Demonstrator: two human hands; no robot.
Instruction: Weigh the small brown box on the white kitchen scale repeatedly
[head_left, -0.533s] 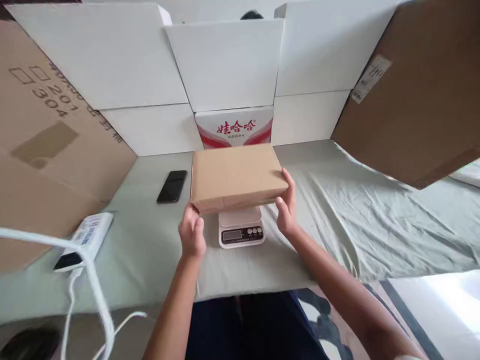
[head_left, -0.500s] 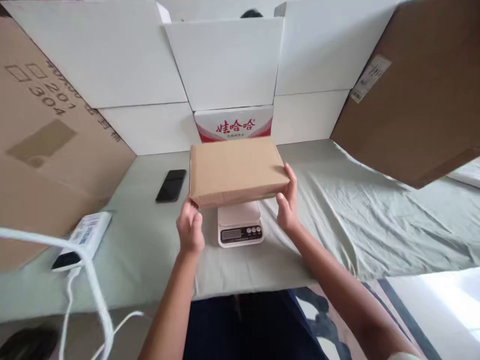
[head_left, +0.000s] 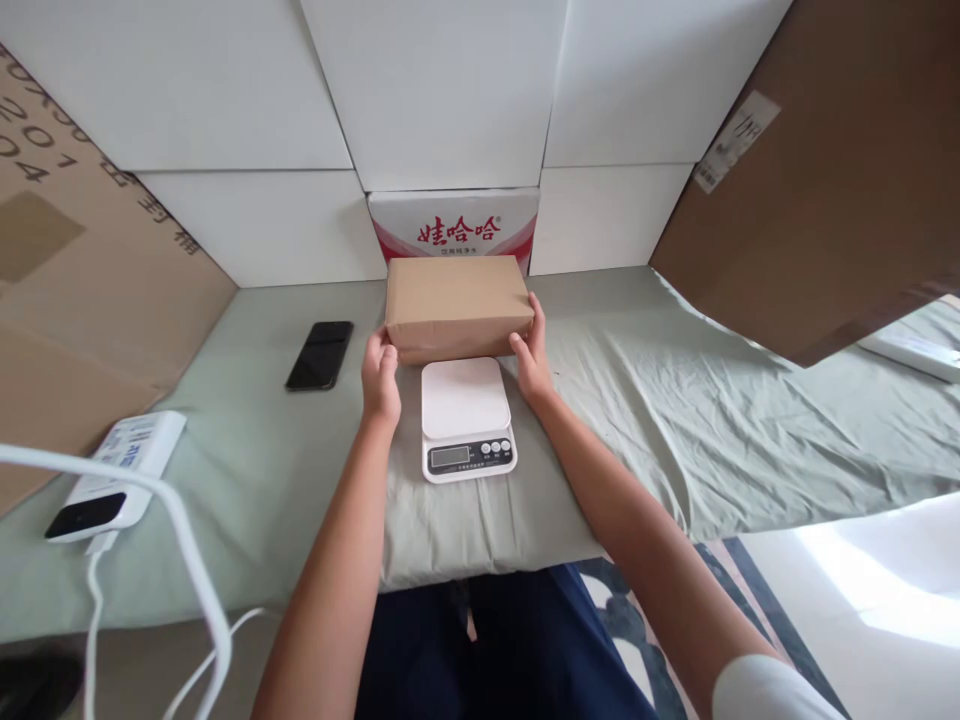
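A flat brown cardboard box lies just behind a small white kitchen scale on the green-sheeted table. My left hand grips the box's near left corner. My right hand grips its near right corner. The scale's platform is bare, and its display and buttons face me. Whether the box rests on the sheet or hovers just above it I cannot tell.
A white box with red print stands behind the brown box against white panels. A black phone lies left. A white power bank with white cable sits at the near left. Brown cardboard sheets lean at both sides.
Both hands carried the brown box from above the scale away from me and down behind it. The scale's platform is now uncovered.
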